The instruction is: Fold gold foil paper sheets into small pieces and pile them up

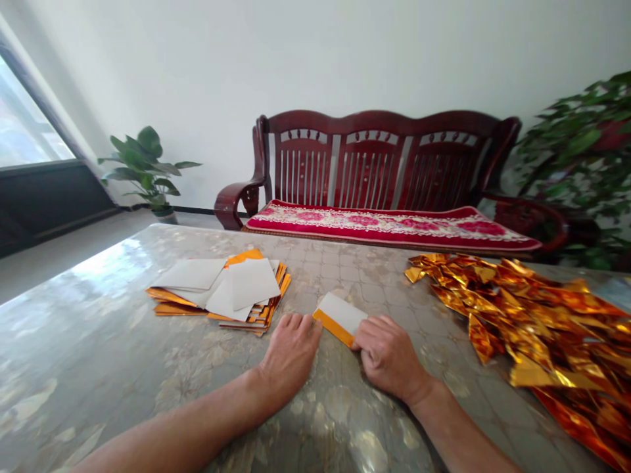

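"So, in the head view, where was the paper (342,311)?"
"On the table (123,374), between both hands, an orange strip along its near edge. The right hand (389,358), fingers curled in, pinched its right end."
"And the left hand (294,345)?"
"At the left corner, fingers bent; whether it gripped, one couldn't tell. Gold foil (537,322) lay right."

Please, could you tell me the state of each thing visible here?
Paper sheet: partly folded, orange strip along its near edge.
Left hand: touching the sheet's left end.
Right hand: curled, touching the sheet's right end.
Paper stack: loose and uneven, mostly white sides showing.
Foil pieces: creased, shiny, heaped loosely.
Seat cover: spread over the bench.
Potted plant at left: upright.
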`<state>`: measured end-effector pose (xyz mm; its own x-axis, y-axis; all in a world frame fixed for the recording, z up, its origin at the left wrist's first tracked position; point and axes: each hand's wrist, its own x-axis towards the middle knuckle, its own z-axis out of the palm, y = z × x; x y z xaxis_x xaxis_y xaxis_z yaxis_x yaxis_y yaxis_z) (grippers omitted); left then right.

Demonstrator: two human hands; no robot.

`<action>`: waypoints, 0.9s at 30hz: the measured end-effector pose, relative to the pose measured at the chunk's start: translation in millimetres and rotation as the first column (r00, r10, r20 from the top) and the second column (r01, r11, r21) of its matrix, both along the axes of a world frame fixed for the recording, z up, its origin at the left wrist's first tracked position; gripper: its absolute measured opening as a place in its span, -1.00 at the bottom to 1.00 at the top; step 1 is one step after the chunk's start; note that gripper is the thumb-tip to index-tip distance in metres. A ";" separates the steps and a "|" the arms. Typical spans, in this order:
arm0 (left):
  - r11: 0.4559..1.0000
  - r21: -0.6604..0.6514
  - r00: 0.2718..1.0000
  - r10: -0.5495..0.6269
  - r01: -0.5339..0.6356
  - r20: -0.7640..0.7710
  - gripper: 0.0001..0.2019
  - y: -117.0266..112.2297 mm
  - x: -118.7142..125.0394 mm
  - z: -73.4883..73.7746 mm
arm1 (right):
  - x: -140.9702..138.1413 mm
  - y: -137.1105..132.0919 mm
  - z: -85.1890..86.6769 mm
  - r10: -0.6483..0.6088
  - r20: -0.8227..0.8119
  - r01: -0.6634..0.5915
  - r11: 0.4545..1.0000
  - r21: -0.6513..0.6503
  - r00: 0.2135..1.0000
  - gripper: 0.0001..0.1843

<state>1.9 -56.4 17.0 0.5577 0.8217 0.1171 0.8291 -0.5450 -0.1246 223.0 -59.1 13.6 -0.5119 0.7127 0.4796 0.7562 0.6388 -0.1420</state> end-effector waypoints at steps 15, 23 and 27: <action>1.000 -0.001 0.976 0.003 -0.002 0.216 -0.72 16.9 -7.4 2.6 | -10.2 0.4 -1.8 0.098 -0.118 -0.110 0.989 -0.103 0.988 -0.64; 0.998 -0.059 0.937 0.019 0.002 0.349 -0.69 27.8 -12.4 -5.6 | -17.5 1.1 -3.2 0.082 -0.166 -0.102 0.988 -0.115 0.983 -0.59; 0.998 -0.054 0.926 0.004 0.018 0.377 -0.67 30.4 -10.7 -9.4 | -18.5 0.9 -0.9 0.146 -0.048 -0.151 0.983 -0.109 0.988 -0.62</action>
